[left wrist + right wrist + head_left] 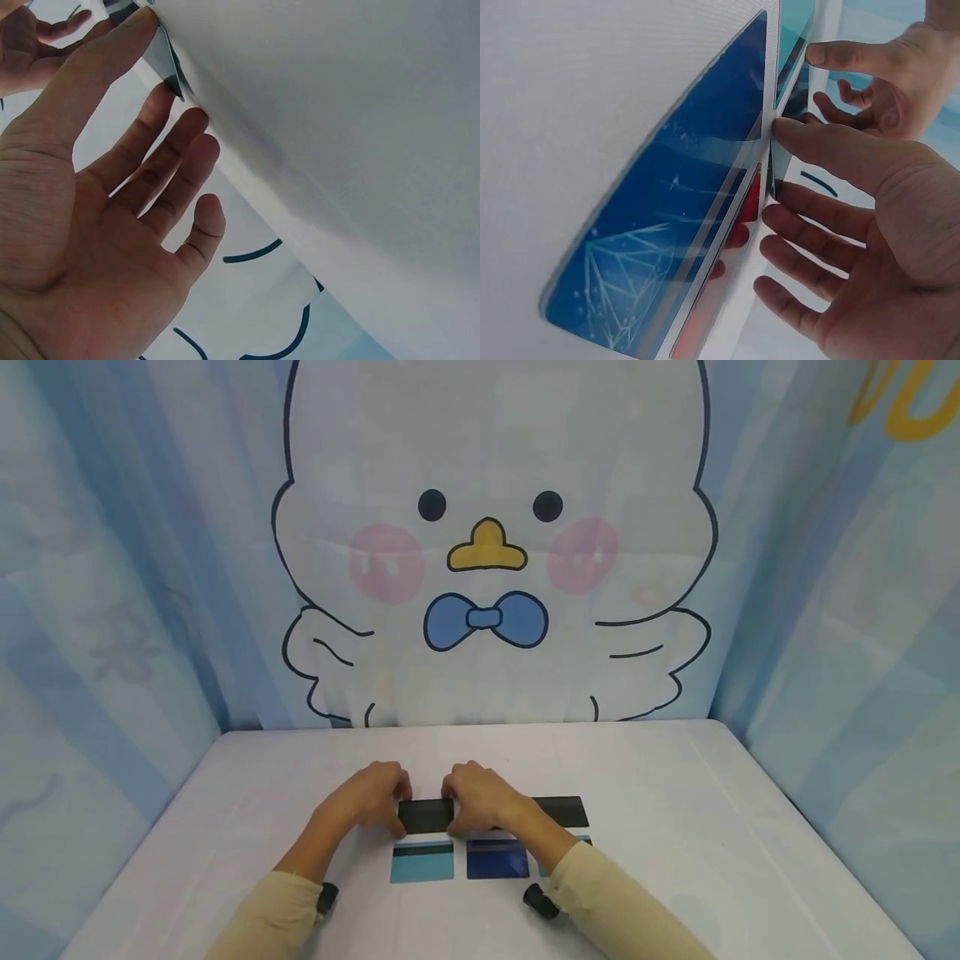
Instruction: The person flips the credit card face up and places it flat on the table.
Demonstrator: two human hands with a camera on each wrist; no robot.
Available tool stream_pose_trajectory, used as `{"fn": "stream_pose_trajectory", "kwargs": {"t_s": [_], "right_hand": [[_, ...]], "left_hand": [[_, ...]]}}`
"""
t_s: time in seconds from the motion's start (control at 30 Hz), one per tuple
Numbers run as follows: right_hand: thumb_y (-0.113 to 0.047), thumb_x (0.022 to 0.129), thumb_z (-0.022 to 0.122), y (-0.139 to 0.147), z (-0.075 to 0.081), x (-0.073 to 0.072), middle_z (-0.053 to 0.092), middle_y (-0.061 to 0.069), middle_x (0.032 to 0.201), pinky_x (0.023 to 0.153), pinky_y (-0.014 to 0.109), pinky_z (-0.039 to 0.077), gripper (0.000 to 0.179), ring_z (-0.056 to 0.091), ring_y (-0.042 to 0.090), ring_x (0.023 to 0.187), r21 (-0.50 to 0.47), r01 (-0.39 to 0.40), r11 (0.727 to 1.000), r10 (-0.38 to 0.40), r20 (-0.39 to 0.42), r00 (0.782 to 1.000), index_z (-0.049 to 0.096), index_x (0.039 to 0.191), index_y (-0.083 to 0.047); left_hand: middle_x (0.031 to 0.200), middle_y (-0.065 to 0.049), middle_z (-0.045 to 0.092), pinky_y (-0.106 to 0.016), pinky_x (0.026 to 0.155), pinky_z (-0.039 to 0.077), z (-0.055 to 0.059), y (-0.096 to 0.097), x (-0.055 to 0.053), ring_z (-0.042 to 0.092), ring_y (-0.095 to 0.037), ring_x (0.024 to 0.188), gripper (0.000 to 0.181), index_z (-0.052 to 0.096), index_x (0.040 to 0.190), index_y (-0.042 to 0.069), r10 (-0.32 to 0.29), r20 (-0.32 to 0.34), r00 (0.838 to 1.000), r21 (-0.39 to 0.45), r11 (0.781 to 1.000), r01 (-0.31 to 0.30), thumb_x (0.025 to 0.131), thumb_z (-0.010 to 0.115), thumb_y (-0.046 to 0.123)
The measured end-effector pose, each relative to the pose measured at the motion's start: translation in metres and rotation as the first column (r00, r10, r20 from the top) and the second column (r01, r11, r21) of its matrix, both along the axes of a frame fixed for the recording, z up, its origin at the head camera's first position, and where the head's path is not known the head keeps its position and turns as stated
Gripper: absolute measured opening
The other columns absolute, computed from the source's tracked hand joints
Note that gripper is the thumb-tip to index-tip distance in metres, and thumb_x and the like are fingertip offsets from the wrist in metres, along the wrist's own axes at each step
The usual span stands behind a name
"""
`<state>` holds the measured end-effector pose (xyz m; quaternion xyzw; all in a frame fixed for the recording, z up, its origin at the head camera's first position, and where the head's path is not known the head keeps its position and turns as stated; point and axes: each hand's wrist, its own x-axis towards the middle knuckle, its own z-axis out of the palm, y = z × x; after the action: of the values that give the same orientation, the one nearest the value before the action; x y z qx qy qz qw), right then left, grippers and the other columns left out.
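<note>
Black rectangular card point(426, 817), smooth; left hand point(375, 795) and right hand point(482, 797) pinch its ends.

Black is shown now by the gripped card point(426, 817); on the grip's near side, a turquoise card point(422, 866) is crossed by a dark stripe, and a deep-blue card point(676, 176) is traced with pale, faceted lines!

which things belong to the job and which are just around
Likely job:
- left hand
- right hand
- black rectangular card between them
- second black card
- light-blue striped card
- dark-blue card

Just around:
- white table
- pale-blue printed curtain
</note>
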<state>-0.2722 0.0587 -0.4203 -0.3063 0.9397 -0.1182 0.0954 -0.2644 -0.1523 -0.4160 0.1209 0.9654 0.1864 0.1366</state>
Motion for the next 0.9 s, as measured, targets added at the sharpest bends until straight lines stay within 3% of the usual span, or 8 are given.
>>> {"fn": "stream_pose_trajectory", "kwargs": {"t_s": [0.2, 0.47, 0.67, 0.9], "right_hand": [[-0.024, 0.077, 0.091, 0.0, -0.001, 0.0, 0.066, 0.0, 0.105, 0.09, 0.031, 0.053, 0.051, 0.054, 0.013, 0.097, -0.061, -0.008, 0.998, 0.01, 0.038, 0.999, 0.072, 0.122, -0.009], [-0.024, 0.075, 0.093, -0.001, 0.0, 0.001, 0.065, 0.0, 0.103, 0.086, 0.029, 0.053, 0.051, 0.054, 0.012, 0.094, -0.071, 0.004, 0.997, -0.002, 0.02, 1.0, 0.073, 0.12, -0.009], [-0.025, 0.075, 0.092, 0.001, 0.0, 0.002, 0.067, 0.0, 0.107, 0.091, 0.032, 0.054, 0.05, 0.056, 0.013, 0.099, -0.095, 0.021, 0.995, -0.02, 0.013, 1.0, 0.074, 0.119, -0.009], [-0.025, 0.078, 0.089, 0.007, 0.003, 0.003, 0.067, -0.001, 0.111, 0.098, 0.035, 0.053, 0.048, 0.055, 0.014, 0.105, -0.156, 0.048, 0.987, -0.041, 0.047, 0.998, 0.073, 0.121, -0.012]], "left_hand": [[0.098, -0.002, 0.064, -0.044, 0.093, 0.055, -0.002, -0.002, 0.003, 0.057, -0.02, 0.091, 0.045, 0.07, 0.102, 0.013, 0.007, -0.02, 1.0, 0.011, 1.0, -0.007, 0.067, 0.098, 0.013], [0.098, -0.002, 0.064, -0.045, 0.092, 0.056, -0.001, -0.003, 0.006, 0.058, -0.02, 0.09, 0.046, 0.07, 0.102, 0.012, 0.005, -0.041, 0.999, 0.033, 0.999, -0.004, 0.066, 0.099, 0.014], [0.098, -0.002, 0.062, -0.046, 0.089, 0.053, 0.0, -0.004, 0.008, 0.056, -0.02, 0.089, 0.046, 0.07, 0.102, 0.014, -0.009, -0.048, 0.999, 0.036, 0.999, 0.011, 0.066, 0.099, 0.017], [0.1, 0.0, 0.064, -0.041, 0.084, 0.054, 0.002, -0.008, 0.011, 0.056, -0.019, 0.088, 0.048, 0.07, 0.104, 0.017, -0.006, -0.053, 0.999, 0.095, 0.995, 0.011, 0.066, 0.099, 0.02]]}}
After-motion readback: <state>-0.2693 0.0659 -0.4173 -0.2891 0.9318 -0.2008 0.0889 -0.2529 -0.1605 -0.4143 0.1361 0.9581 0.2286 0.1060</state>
